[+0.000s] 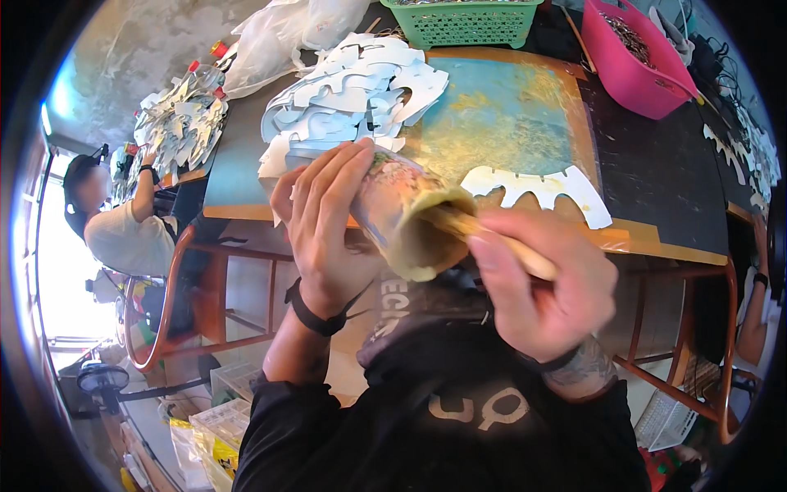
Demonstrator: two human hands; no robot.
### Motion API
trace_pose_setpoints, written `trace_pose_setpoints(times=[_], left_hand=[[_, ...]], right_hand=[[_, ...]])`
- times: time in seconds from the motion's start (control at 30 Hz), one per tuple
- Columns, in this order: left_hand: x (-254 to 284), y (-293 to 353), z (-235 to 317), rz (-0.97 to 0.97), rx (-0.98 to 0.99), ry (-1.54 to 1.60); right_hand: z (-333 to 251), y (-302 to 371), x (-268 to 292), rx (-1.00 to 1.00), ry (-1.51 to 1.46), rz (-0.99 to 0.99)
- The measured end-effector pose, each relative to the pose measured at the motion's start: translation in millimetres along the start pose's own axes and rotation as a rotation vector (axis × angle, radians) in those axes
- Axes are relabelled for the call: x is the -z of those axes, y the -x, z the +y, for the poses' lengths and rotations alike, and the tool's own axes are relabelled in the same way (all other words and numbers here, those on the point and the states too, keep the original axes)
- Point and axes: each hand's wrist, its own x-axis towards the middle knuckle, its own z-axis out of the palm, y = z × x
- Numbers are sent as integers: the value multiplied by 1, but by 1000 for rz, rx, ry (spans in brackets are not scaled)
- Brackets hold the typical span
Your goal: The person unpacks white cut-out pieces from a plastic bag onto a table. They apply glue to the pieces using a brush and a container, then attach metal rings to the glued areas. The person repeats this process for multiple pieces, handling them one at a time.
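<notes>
My left hand (321, 217) is wrapped round a can (385, 193) with a flower-patterned outside, held tilted above the table's near edge. Its mouth faces me, and a thick yellowish crust coats the rim. Between the thumb and fingers of my right hand (549, 283) is a wooden-handled brush (525, 254), reaching into the can's mouth. The brush's tip is hidden inside. Behind my right hand, a white cut-out strip (533, 190) with a scalloped edge lies on the table. A heap of similar white cut-outs (352, 90) rises beyond my left hand.
A stained blue-and-yellow sheet (500, 115) covers the table's middle. At the back stand a green basket (463, 23) and a pink basket (635, 61) of small metal pieces. A plastic bag (287, 41) lies far left. Another person (123, 221) works at the left beside more cut-outs (184, 119).
</notes>
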Motion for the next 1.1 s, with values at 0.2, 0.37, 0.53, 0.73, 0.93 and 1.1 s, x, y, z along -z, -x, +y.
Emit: trace_pose_setpoints(times=[0.2, 0.37, 0.53, 0.73, 0.93, 1.1], left_hand=[[-4, 4, -8, -68, 70, -16], [-11, 10, -16, -100, 156, -30], [-7, 15, -22, -55, 183, -35], [9, 32, -56, 46, 386, 156], [69, 44, -152, 443, 751, 440], [77, 96, -272, 320, 966, 280]], right_hand=[[-3, 7, 9, -124, -101, 84], [-4, 20, 32, -27, -247, 267], [-8, 23, 38, -222, -45, 301], [20, 19, 81, -217, 68, 697], [37, 15, 130, -224, 88, 674], [44, 17, 132, -337, -39, 528]])
